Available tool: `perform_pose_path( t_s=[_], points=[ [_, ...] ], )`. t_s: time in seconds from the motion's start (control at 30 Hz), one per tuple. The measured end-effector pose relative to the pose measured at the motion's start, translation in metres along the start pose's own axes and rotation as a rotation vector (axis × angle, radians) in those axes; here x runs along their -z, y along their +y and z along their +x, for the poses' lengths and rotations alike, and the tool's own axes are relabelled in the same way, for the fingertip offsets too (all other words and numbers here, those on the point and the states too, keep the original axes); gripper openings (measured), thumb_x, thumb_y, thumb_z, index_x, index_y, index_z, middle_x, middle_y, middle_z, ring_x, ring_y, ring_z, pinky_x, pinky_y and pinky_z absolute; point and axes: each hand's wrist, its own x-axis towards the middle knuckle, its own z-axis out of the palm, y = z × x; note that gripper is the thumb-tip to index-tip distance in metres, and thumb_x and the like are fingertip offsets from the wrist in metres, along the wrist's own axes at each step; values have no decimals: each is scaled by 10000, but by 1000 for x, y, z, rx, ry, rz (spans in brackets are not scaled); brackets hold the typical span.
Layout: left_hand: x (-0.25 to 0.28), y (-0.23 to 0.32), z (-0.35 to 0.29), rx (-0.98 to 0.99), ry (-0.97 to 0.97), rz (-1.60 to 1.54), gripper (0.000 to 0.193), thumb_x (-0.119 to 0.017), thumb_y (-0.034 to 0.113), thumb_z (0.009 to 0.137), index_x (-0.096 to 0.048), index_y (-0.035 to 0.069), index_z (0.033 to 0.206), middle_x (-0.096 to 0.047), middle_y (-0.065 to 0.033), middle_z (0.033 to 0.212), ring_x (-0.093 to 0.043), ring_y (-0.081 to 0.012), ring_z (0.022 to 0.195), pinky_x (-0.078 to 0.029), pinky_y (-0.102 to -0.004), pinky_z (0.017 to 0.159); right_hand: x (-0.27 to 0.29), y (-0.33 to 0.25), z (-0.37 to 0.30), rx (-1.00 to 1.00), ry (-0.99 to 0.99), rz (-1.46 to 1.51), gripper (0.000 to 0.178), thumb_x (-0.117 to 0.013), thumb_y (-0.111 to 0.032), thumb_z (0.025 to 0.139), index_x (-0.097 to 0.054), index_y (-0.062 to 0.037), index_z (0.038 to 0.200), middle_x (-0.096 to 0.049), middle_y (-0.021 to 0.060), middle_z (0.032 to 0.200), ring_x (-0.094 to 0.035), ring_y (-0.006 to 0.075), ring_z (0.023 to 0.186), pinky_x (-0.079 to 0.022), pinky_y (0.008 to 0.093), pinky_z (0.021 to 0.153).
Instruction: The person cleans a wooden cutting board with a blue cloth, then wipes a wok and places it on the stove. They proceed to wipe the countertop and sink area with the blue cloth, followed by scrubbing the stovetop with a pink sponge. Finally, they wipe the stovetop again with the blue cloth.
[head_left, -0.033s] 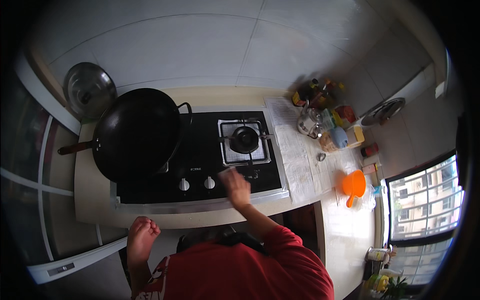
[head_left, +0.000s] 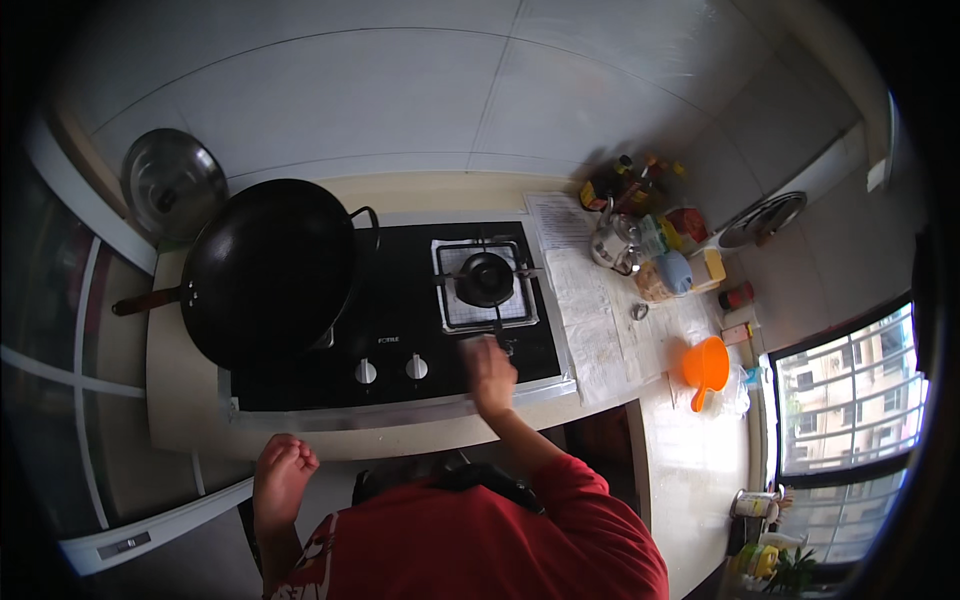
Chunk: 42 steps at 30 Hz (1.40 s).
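Observation:
My right hand (head_left: pixel 492 378) is over the front of the black gas stove (head_left: pixel 400 270), just below the right burner (head_left: pixel 486 279) and to the right of two white control knobs (head_left: pixel 416 367). Motion smears its fingertips, so whether they hold anything is unclear. My left hand (head_left: pixel 285 468) hangs in front of the counter edge, fingers curled in, with nothing visible in it. A large black wok (head_left: pixel 270 270) covers the left side of the stove, its wooden handle pointing left.
A metal lid (head_left: pixel 174 183) leans on the wall behind the wok. On the right-hand counter are a steel kettle (head_left: pixel 615 240), several bottles (head_left: pixel 640 185), a blue-lidded container (head_left: pixel 672 273) and an orange ladle-like scoop (head_left: pixel 706 366). A barred window (head_left: pixel 845 390) is at far right.
My right hand has shifted slightly to the right across the stove front. My left hand stays about where it was.

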Motion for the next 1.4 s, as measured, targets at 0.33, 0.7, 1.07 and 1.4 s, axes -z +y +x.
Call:
perform_pose_path(
  t_s=[0.33,0.7,1.07,1.4],
  points=[
    [-24,-14,35,99,56,6,73,-506,55,840,-526,71,909,-532,-47,826,-518,-146,752,-434,-286,731,44,103,12,-96,153,-402,438,-514,-132,787,-557,-275,1199,-527,50,1162,-517,255,1028,-439,406,761],
    [-69,-50,57,188,161,13,68,-485,89,857,-526,79,910,-531,-48,838,-522,-151,756,-447,-304,717,74,129,54,-138,210,-184,208,-624,-208,778,-648,-196,984,-553,50,1009,-519,262,929,-394,398,757],
    [-78,-66,57,238,315,-100,78,-497,95,864,-537,74,928,-550,-51,843,-548,-164,770,-459,-310,717,70,168,127,-26,-60,-50,96,-661,-245,735,-707,-214,814,-590,55,868,-542,259,874,-420,424,729],
    [-71,-81,64,256,418,-148,57,-511,95,857,-545,92,902,-566,-37,823,-553,-163,747,-453,-328,708,4,190,293,-50,-103,75,227,-665,-375,761,-673,-163,839,-611,92,898,-541,312,941,-438,450,783]
  ],
)
